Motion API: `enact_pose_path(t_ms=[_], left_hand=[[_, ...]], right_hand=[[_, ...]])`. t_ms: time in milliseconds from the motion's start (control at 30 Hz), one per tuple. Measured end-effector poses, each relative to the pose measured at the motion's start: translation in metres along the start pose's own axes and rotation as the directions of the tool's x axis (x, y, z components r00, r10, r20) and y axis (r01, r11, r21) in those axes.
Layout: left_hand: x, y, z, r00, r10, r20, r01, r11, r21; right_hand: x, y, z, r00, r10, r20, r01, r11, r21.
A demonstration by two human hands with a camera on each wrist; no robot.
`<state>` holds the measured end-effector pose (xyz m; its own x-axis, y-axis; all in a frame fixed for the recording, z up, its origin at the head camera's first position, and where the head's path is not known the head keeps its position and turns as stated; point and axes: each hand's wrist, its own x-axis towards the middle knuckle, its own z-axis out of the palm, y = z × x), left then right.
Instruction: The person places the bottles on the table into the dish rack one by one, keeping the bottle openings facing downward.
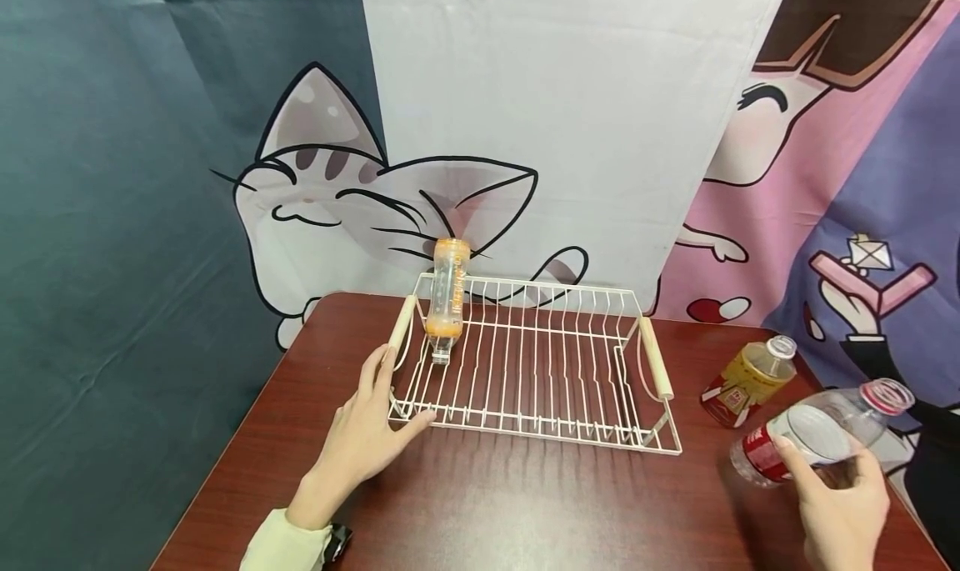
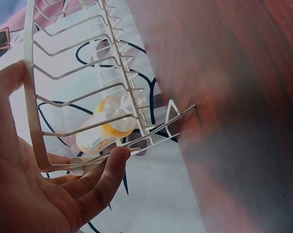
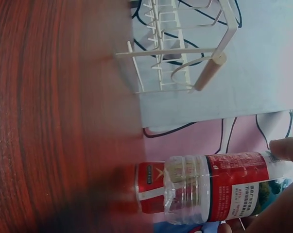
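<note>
Gripping the rack [image 1: 525, 434] by its left end, the left hand [image 1: 367, 429] is well apart from the right hand [image 1: 843, 500], whose thumb and fingers clasp a red-labelled bottle [image 1: 806, 433] tilted above the desk [image 1: 570, 513]. Just beside that bottle stands a yellow bottle [image 1: 750, 379], and an orange bottle [image 1: 448, 292] rests on the rack's left side, neck toward the front

bottles [image 1: 449, 288]: three | wire rack [image 1: 483, 429]: one | pale rack handles [image 1: 656, 360]: two | grips [image 1: 363, 433]: two | bench [image 1: 562, 504]: one | black wristband [image 1: 339, 543]: one
</note>
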<state>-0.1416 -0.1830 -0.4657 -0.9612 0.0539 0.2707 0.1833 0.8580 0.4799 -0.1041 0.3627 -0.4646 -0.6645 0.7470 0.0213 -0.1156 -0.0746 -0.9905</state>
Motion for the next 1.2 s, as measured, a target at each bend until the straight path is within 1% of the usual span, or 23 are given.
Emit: enact_pose_path(t_ms=[67, 167, 233, 333, 433, 533, 600, 733, 833, 900, 967, 1033, 1067, 1133, 1200], left_hand=[[0.0, 0.0, 0.0, 1.0, -0.002, 0.002, 0.002, 1.0, -0.003], [0.0, 0.0, 0.0, 1.0, -0.007, 0.009, 0.007, 1.0, -0.008], [0.0, 0.0, -0.001, 1.0, -0.01, 0.017, 0.011, 1.0, -0.009], [0.0, 0.0, -0.003, 1.0, 0.0, 0.017, 0.0, 1.0, 0.0], [0.001, 0.0, -0.005, 1.0, 0.021, -0.001, -0.021, 1.0, 0.012], [0.002, 0.0, -0.007, 0.999, 0.044, -0.025, -0.044, 0.999, 0.019], [0.003, -0.001, -0.007, 0.998, 0.05, -0.031, -0.049, 0.999, 0.019], [0.003, -0.003, -0.009, 0.999, 0.041, -0.026, -0.04, 0.999, 0.021], [0.002, -0.004, -0.01, 0.999, 0.033, -0.024, -0.032, 0.999, 0.022], [0.002, -0.004, -0.01, 0.999, 0.035, -0.029, -0.034, 0.999, 0.024], [0.002, -0.004, -0.011, 0.998, 0.047, -0.043, -0.046, 0.999, 0.029], [0.003, -0.003, -0.011, 0.995, 0.072, -0.064, -0.07, 0.997, 0.038], [0.003, -0.002, -0.012, 0.993, 0.089, -0.076, -0.086, 0.995, 0.043], [0.003, 0.001, -0.012, 0.984, 0.136, -0.112, -0.13, 0.99, 0.058], [0.003, 0.004, -0.013, 0.967, 0.2, -0.155, -0.19, 0.979, 0.074]], right_hand=[[-0.002, -0.001, 0.001, 0.999, -0.044, -0.009, 0.044, 0.999, 0.008], [-0.006, -0.002, 0.001, 0.992, -0.121, -0.02, 0.121, 0.993, -0.007], [-0.008, -0.004, 0.001, 0.983, -0.183, -0.025, 0.181, 0.981, -0.075], [-0.013, -0.008, 0.002, 0.964, -0.265, -0.03, 0.254, 0.946, -0.202], [-0.018, -0.013, 0.003, 0.95, -0.311, -0.028, 0.289, 0.909, -0.299], [-0.024, -0.017, 0.004, 0.942, -0.336, -0.022, 0.31, 0.889, -0.338], [-0.027, -0.02, 0.004, 0.93, -0.367, -0.004, 0.341, 0.869, -0.358], [-0.032, -0.024, 0.005, 0.896, -0.44, 0.053, 0.421, 0.808, -0.413], [-0.034, -0.025, 0.004, 0.875, -0.476, 0.087, 0.461, 0.766, -0.449], [-0.035, -0.026, 0.005, 0.869, -0.486, 0.094, 0.47, 0.749, -0.467], [-0.036, -0.027, 0.005, 0.858, -0.504, 0.104, 0.49, 0.74, -0.46], [-0.038, -0.028, 0.007, 0.841, -0.528, 0.118, 0.52, 0.729, -0.446], [-0.039, -0.029, 0.007, 0.829, -0.545, 0.129, 0.539, 0.716, -0.443], [-0.042, -0.031, 0.008, 0.788, -0.593, 0.162, 0.599, 0.681, -0.421], [-0.045, -0.033, 0.011, 0.736, -0.649, 0.19, 0.661, 0.632, -0.404]])
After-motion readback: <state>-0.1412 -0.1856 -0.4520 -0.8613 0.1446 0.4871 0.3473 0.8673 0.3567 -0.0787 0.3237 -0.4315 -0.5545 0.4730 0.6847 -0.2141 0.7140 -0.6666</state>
